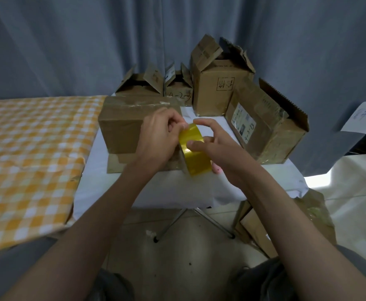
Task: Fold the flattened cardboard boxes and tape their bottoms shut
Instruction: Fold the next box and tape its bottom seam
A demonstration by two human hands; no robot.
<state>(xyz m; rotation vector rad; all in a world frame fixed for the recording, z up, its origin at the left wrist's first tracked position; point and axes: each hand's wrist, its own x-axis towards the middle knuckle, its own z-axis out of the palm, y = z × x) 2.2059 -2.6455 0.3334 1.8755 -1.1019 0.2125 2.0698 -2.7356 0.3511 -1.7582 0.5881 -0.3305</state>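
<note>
Both hands on the yellow tape roll (pixel 194 149), hunting for the free end

Right hand (pixel 215 148) grips the roll over the folded box (pixel 132 124) on the table (pixel 104 187); left hand (pixel 160 135) pinches its edge. A torn or restuck end could stall taping. The side box (pixel 262 124) reads "4-3-13"

Brown cardboard box (pixel 121 124) folded up, lying on its side on the white bench (pixel 104 181), clear tape along its top. Yellow tape roll (pixel 194 151) held upright just in front; loose end seemingly at its top edge, though blurred.
</note>
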